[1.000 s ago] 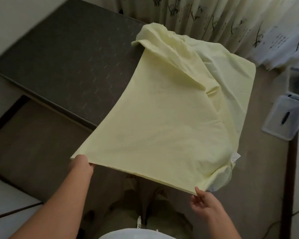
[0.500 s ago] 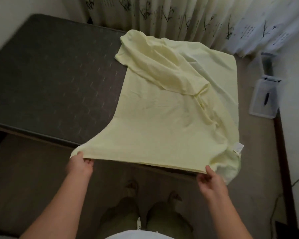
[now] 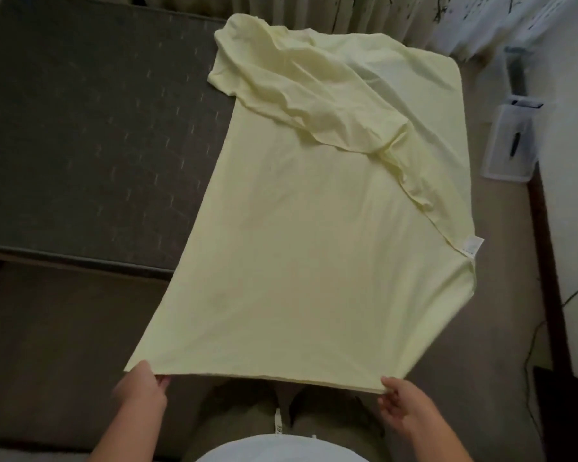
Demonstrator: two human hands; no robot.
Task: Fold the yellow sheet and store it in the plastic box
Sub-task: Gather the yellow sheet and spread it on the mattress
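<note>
Folding seems barely begun: left grip (image 3: 144,385) and right grip (image 3: 402,403) pinch the near corners of the rumpled pale yellow fabric sheet (image 3: 314,245) on the dark grey mattress (image 3: 80,128), clear plastic box (image 3: 509,145) well apart at two o'clock

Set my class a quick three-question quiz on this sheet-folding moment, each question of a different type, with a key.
1. True or false: the yellow sheet lies smooth and flat all over.
2. The left hand and the right hand both grip the sheet at: A its near edge; B its middle; C its bunched far end.
3. Fill in: the plastic box stands to the sheet's ___ side.
Key: 1 false; 2 A; 3 right.
</note>
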